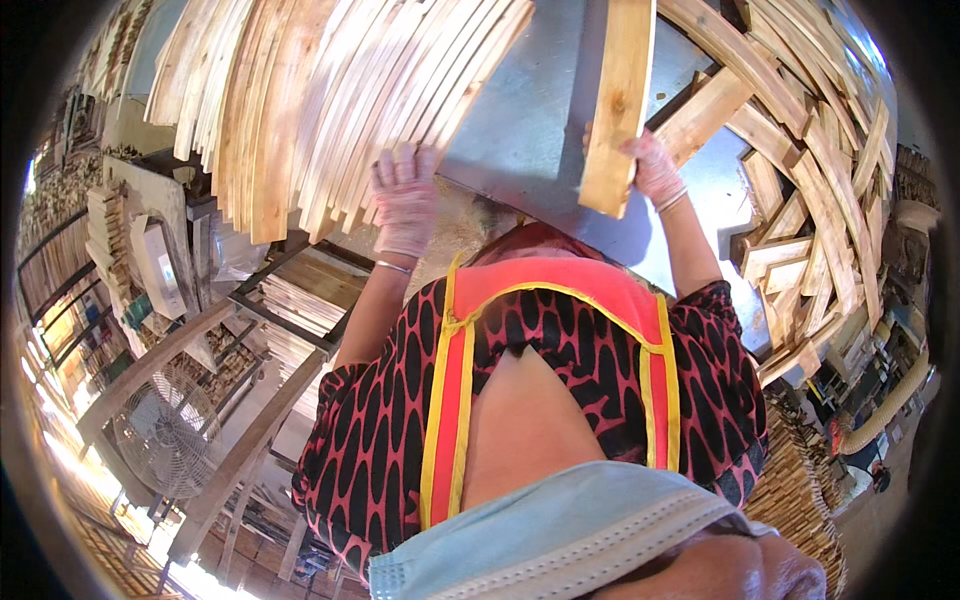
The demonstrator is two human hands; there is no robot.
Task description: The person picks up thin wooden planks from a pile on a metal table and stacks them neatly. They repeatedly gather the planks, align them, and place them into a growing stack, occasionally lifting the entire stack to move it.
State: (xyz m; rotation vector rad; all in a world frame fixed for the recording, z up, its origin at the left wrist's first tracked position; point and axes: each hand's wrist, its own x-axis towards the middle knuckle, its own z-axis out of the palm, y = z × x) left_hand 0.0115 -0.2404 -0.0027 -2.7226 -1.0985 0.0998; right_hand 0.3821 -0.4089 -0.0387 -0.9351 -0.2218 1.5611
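My right hand (654,166), in a pale knitted glove, grips the near end of a wooden board (619,97) with a knot in it. The board extends away from me above a grey metal tabletop (517,112); its far end leaves the view. My left hand (405,196), gloved the same way, rests its fingers at the near ends of a row of wooden boards (360,97) standing closely side by side on edge. Whether the left hand grips any of them, I cannot tell.
A jumbled heap of wooden boards (817,195) lies at the right of the tabletop. One loose board (705,112) slants from it towards my right hand. A floor fan (166,427) and a timber frame (247,442) stand at my left. Stacked wood (799,487) is behind on the right.
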